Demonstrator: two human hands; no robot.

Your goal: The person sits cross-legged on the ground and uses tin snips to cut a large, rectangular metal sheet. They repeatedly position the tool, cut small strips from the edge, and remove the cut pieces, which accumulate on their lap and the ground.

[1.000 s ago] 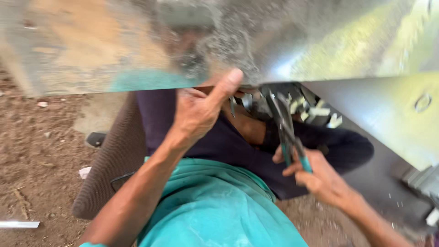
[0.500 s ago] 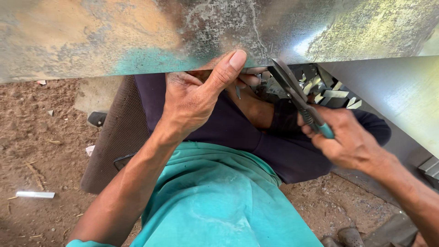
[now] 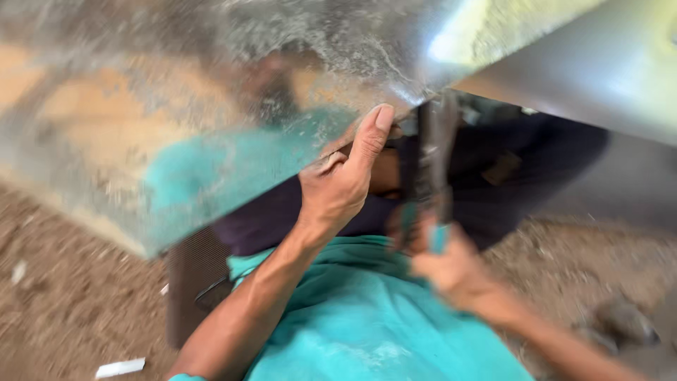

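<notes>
A big metal sheet (image 3: 211, 106) fills the view from nine to two o'clock, shiny and mirroring a teal shirt (image 3: 367, 317). The left hand (image 3: 338, 187), near centre, holds the sheet's lower edge, thumb pressed up on its face. At four o'clock the right hand (image 3: 441, 264) has its grip wrapped around the teal handles of dark snips (image 3: 430, 162), which point toward twelve at the sheet's edge; motion blur hides the blades' spread.

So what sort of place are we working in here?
Probably an outdoor or open-air sheet-metal workshop. The ground is bare dirt with scraps, a large shiny metal sheet fills the top of the view, and the right hand works teal-handled snips at its edge while the left hand steadies it.
</notes>
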